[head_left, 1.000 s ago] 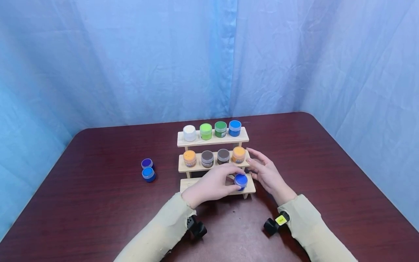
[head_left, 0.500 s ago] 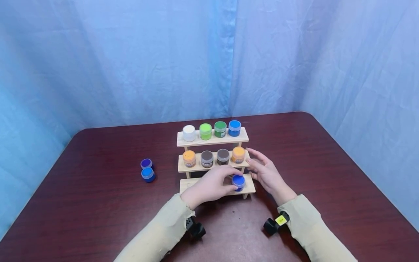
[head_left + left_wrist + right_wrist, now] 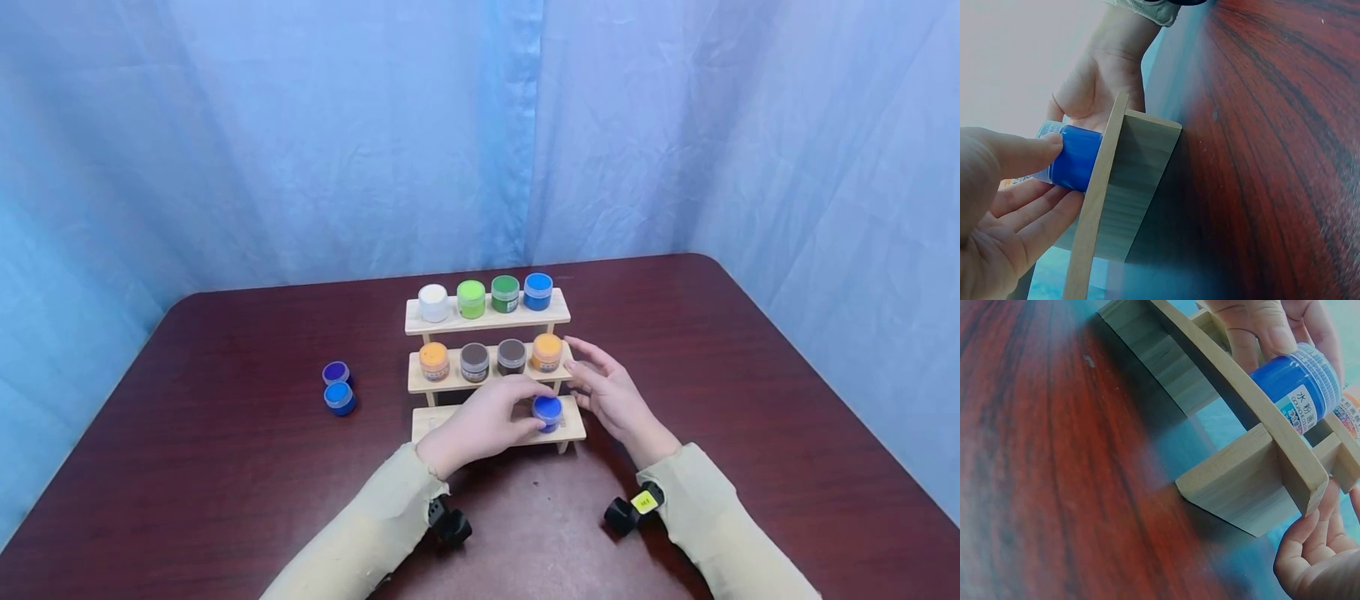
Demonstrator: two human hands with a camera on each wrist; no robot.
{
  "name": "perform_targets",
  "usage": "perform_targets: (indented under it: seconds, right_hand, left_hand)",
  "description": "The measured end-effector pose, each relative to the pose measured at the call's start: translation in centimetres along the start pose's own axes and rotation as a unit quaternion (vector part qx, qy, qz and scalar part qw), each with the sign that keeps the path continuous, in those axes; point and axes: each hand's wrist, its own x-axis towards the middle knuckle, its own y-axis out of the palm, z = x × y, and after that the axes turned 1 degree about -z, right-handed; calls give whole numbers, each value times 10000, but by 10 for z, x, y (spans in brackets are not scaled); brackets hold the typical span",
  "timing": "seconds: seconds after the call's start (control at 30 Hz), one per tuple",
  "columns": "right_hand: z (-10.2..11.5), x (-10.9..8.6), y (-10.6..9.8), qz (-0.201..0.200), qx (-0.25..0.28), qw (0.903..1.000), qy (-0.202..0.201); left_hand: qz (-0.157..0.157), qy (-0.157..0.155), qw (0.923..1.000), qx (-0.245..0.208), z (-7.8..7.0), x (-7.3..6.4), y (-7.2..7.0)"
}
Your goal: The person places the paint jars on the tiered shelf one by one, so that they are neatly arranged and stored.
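My left hand (image 3: 483, 421) pinches a blue paint jar (image 3: 547, 410) between thumb and fingers. The jar stands upright at the right part of the lowest step of a three-tier wooden rack (image 3: 424, 425). In the left wrist view, the jar's base (image 3: 1079, 159) is right at the board, with the thumb by its clear lid. A white label shows on the jar (image 3: 1291, 394) in the right wrist view. My right hand (image 3: 611, 400) is at the rack's right end, fingers loosely extended, fingertips at the ends of the lower and middle steps.
On the middle step stand two orange jars (image 3: 434, 363) and two dark brown jars (image 3: 475, 363). White, light green, dark green and blue jars (image 3: 537, 292) line the top step. A purple jar (image 3: 336, 374) and a blue jar (image 3: 341, 399) sit on the table at left.
The pinched blue jar has shifted slightly left along the lowest step, with my left fingers still on it. My right hand has stayed at the rack's end.
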Motion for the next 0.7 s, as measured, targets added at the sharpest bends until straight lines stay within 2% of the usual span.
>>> perform_targets:
  seconds: [0.23, 0.5, 0.7]
  right_hand:
    - [3, -2, 0, 37, -72, 10000, 39]
    - [2, 0, 1, -38, 172, 9998, 24]
    - [1, 0, 0, -2, 144, 9999, 23]
  left_hand:
    - [-60, 14, 10000, 76, -1, 0, 1]
    - [1, 66, 9999, 128, -2, -2, 0]
    - [36, -52, 10000, -73, -3, -3, -3]
